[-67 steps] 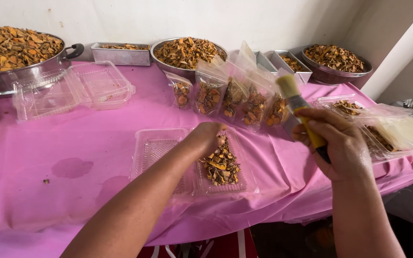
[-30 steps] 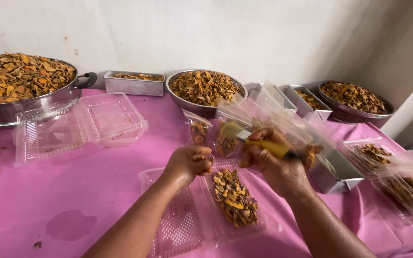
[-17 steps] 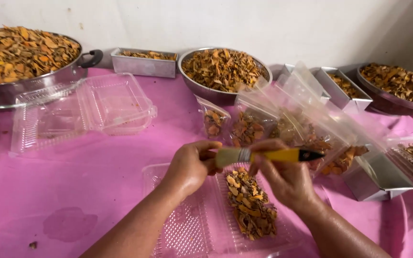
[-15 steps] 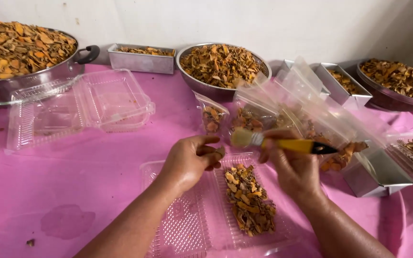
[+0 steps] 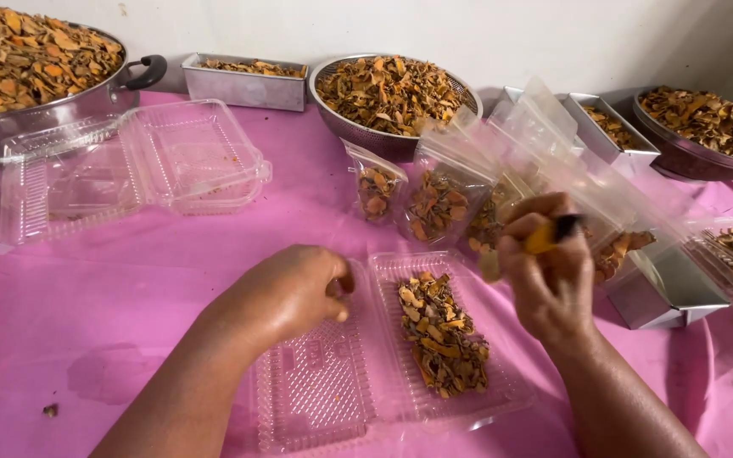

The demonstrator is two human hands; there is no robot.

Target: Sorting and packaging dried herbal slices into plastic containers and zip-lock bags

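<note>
An open clear plastic clamshell box [image 5: 316,394] lies on the pink tablecloth in front of me. Its right half holds a heap of dried orange-brown slices [image 5: 439,335]; the left half is bare. My left hand [image 5: 286,293] rests on the hinge edge of the box, fingers curled, pinching near the rim. My right hand [image 5: 549,276] hovers just right of the filled half and grips a yellow-handled brush [image 5: 545,237] with a black end; its pale bristles point down toward the box corner.
Clear bags [image 5: 439,203] with dried slices stand behind the box. Metal bowls [image 5: 396,93] and trays [image 5: 243,80] of slices line the wall; a big pot [image 5: 40,72] sits far left. Empty clamshells [image 5: 129,165] lie at left, a metal box [image 5: 668,288] at right.
The brush went from held high at the right, to level across both hands, to angled down in my right hand alone. My left hand let go of it and settled on the box.
</note>
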